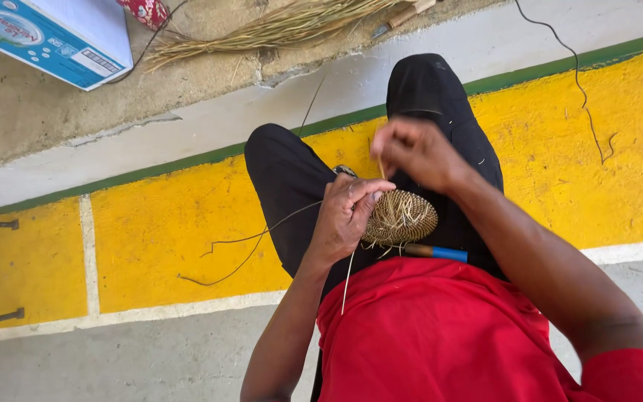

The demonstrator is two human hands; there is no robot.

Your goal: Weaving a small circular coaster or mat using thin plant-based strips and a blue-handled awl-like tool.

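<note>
Two hands work a small round woven disc (403, 217) of tan fibre on the lap: left hand (344, 216) grips its edge, right hand (414, 152) pinches a thin strand (381, 170) above.

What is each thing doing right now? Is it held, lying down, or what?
left hand: gripping the woven disc's edge
right hand: raised, pinching a thin strand
woven disc: round, unfinished, resting on the lap
blue-handled tool: lying on the lap
straw bundle: lying loose on the ground
cardboard box: closed

Woven disc (403, 217) on lap, box (53, 33) far left
</note>
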